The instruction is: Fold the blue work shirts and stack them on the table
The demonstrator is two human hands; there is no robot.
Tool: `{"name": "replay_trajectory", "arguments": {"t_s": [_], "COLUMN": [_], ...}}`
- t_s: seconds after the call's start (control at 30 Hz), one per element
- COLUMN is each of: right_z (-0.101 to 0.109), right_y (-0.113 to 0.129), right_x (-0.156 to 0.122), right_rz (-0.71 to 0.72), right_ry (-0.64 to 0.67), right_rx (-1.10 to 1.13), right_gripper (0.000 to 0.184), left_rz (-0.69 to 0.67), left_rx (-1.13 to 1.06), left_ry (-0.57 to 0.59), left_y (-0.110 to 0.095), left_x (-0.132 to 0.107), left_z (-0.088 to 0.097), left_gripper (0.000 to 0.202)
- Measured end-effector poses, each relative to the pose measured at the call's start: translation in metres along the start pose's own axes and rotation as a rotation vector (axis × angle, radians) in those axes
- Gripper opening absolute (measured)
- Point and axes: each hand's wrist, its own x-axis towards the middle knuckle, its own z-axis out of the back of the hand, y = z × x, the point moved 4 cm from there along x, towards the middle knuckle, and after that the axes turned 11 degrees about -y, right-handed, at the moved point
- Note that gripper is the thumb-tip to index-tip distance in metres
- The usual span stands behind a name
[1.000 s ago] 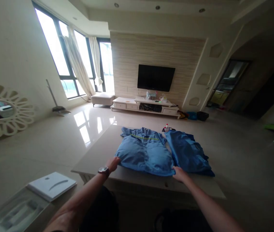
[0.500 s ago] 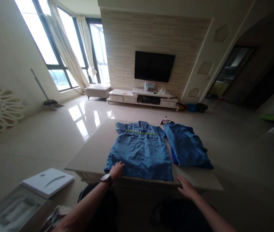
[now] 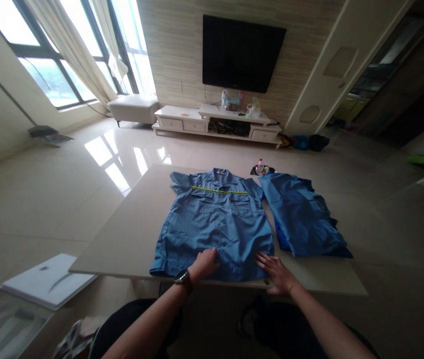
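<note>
A blue short-sleeved shirt (image 3: 212,219) with a yellow-green stripe across its chest lies spread front up, collar away from me, on a light table (image 3: 122,234). On the lower front of the shirt, near the middle of the hem, rests my left hand (image 3: 204,263), wearing a watch (image 3: 182,276); its fingers lie on the cloth without visibly gripping it. My right hand (image 3: 277,274) is open, fingers spread over the lower right corner of the shirt. Beside that corner lies a pile of blue clothing (image 3: 305,217).
A clear bottle with a red cap (image 3: 260,166) stands behind the clothing pile. A white box (image 3: 47,281) sits low at the left. Across the tiled floor stand a TV cabinet (image 3: 185,119) and a padded bench (image 3: 133,107), with a wall television (image 3: 241,55) above the cabinet.
My left hand has moved right from the shirt's lower left corner to near mid-hem. My right hand has come up onto its lower right corner. The view has tilted down and closer.
</note>
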Motion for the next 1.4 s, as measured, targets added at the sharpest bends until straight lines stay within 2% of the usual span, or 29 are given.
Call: {"name": "replay_trajectory", "arguments": {"t_s": [0.13, 0.3, 0.47, 0.6, 0.73, 1.03, 1.4], "right_z": [-0.013, -0.01, -0.002, 0.001, 0.002, 0.003, 0.007], "right_y": [-0.009, -0.004, 0.002, 0.004, 0.005, 0.006, 0.009], "right_x": [-0.009, -0.013, -0.013, -0.012, -0.011, -0.012, -0.013], "right_rz": [0.104, 0.156, 0.181, 0.193, 0.212, 0.191, 0.183], "right_ry": [-0.053, -0.13, -0.165, -0.181, -0.203, -0.211, -0.191], "right_rx": [-0.054, -0.126, -0.166, -0.19, -0.202, -0.181, -0.186], "right_gripper": [0.106, 0.1, 0.098, 0.097, 0.097, 0.094, 0.096], "left_rz": [-0.031, -0.028, -0.029, -0.024, -0.009, 0.1, 0.131], "left_rx": [0.019, 0.107, 0.139, 0.16, 0.157, 0.07, -0.059], "left_ry": [0.087, 0.197, 0.186, 0.156, 0.133, 0.158, 0.147], "left_y": [-0.003, -0.026, -0.053, -0.061, -0.057, -0.028, -0.022], "left_x": [0.01, 0.021, 0.022, 0.017, 0.013, 0.011, 0.01], "left_z": [0.002, 0.013, 0.027, 0.029, 0.025, 0.004, -0.002], "left_gripper": [0.028, 0.035, 0.037, 0.028, 0.029, 0.021, 0.013]}}
